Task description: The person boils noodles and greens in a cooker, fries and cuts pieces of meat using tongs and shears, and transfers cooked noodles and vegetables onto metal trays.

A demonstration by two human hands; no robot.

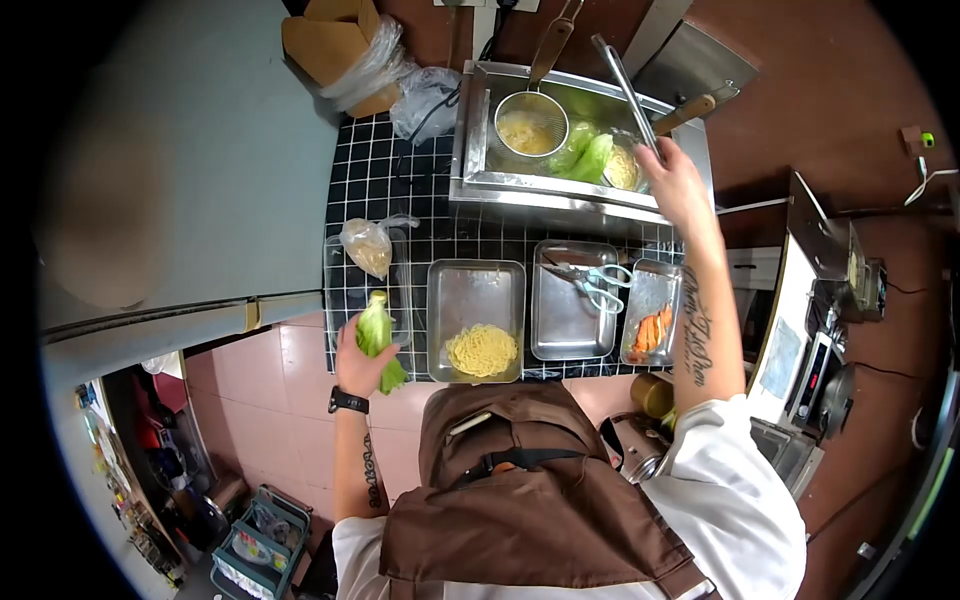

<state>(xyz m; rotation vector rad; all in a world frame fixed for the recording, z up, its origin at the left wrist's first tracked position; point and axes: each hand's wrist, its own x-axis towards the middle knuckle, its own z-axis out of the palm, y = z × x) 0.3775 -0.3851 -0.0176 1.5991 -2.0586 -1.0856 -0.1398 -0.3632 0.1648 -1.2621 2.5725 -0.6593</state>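
Note:
My left hand is wrapped round a small head of green lettuce, over a clear plastic tray at the counter's left edge. Above it lies a knotted plastic bag with tan contents. With my right hand I grip long metal tongs at the right front of the steel cooker. In the cooker's water are a strainer with noodles, loose lettuce leaves and a second strainer with noodles, close to my right hand.
On the black tiled counter stand a steel tray with yellow noodles, a steel tray with scissors across it, and a smaller tray of orange pieces. A cardboard box and plastic bags sit at the back left.

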